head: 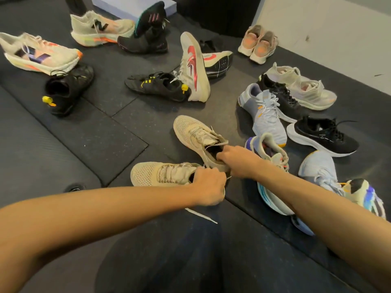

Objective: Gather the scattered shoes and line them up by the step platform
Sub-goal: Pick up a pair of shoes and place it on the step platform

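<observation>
**Both hands on the beige mesh pair**

The left hand (208,186) grips the heel collar of the nearer beige mesh sneaker (163,174), fingers curled over the rim of the opening, while the right hand (233,160) hooks its fingers into the mouth of the other beige mesh sneaker (197,136) — so each grip is clamped on one shoe of the same pair. Holding them by the heel openings looks like the quickest way to lift two at once and keep mates together for lining up. Both shoes seem to sit on the dark rubber floor mat (95,132), toes pointing away from the grips; I cannot tell whether either has left the floor.

Just right of the right hand's grip lies a grey sneaker with a purple heel (268,151), and beyond it a light blue laced sneaker (266,115) and a black sneaker with a white sole (323,135). Far ahead of both grips, the pale blue step platform (131,5) stands at the top edge, with a cream and orange runner (99,30) and a black sneaker with pink stripes (146,39) close before it. A white shoe with a red swoosh (194,68) leans on its side, midway between.

Nothing is lined up yet — the gathering is, by my judgement, only starting, and the pair in hand must travel well forward to reach the platform.
</observation>
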A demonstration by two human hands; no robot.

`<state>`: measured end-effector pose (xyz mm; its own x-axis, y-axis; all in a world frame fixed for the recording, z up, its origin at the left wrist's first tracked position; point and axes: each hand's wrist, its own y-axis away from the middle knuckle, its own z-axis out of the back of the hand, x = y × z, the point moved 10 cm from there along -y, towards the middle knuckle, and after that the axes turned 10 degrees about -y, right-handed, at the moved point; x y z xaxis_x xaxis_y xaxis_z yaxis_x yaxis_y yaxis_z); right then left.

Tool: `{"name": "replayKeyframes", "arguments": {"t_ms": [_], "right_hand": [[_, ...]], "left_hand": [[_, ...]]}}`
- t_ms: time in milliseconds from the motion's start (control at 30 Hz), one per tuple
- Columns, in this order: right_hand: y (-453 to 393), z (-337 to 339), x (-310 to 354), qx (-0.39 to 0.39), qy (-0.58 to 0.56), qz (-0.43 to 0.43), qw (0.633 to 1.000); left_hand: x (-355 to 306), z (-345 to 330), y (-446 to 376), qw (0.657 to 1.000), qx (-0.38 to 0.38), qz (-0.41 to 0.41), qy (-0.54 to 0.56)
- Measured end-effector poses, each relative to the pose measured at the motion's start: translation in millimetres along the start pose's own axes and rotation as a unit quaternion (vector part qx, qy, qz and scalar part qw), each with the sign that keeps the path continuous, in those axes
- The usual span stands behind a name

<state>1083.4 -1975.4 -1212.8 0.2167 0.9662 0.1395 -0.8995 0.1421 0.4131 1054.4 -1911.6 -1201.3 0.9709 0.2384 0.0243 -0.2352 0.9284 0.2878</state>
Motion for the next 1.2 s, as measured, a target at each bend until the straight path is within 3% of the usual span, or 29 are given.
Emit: {"name": "replayKeyframes", "arguments": {"t_ms": [133, 233, 333, 500, 700, 800, 933, 1033, 1133, 1200], "right_hand": [[1.3, 26.2, 2.6, -0.015, -0.141, -0.025, 0.990], [11.6, 80.3, 34.0, -0.022, -0.197, -0.021, 0.980], [36.2, 150.7, 77.3, 0.019, -0.233, -0.031, 0.972], [90.1, 320.5, 166.4, 0.030, -0.286, -0.026, 0.957], [187.8, 549.2, 285.7, 0.052, -0.427, 0.069, 0.900], [249.7, 655.3, 336.3, 0.053, -0.425, 0.114, 0.896], [334.5, 759.5, 417.1, 0.026, -0.355, 0.211, 0.910], [392.6, 822.2, 480.7, -0.004, -0.318, 0.311, 0.896], [453.5, 861.1, 539.4, 0.001, -0.308, 0.389, 0.868], [494.3, 877.9, 584.5, -0.001, -0.275, 0.436, 0.857]], "left_hand": [[27.8, 28.8, 3.6, 0.999, -0.012, 0.042, -0.003], [76.4, 75.1, 40.7, 0.997, 0.009, 0.079, 0.002], [127.2, 147.0, 86.1, 0.995, 0.041, 0.087, -0.037], [193.4, 315.1, 177.8, 0.989, 0.012, 0.126, -0.079], [260.8, 522.4, 323.3, 0.971, 0.066, 0.215, 0.082], [264.6, 623.0, 409.8, 0.952, 0.084, 0.250, 0.156], [240.2, 737.5, 525.6, 0.928, 0.007, 0.304, 0.213], [229.7, 797.4, 608.6, 0.909, -0.095, 0.378, 0.145], [204.6, 849.1, 698.9, 0.863, -0.210, 0.448, 0.103], [184.7, 867.2, 763.8, 0.832, -0.237, 0.493, 0.094]]}}
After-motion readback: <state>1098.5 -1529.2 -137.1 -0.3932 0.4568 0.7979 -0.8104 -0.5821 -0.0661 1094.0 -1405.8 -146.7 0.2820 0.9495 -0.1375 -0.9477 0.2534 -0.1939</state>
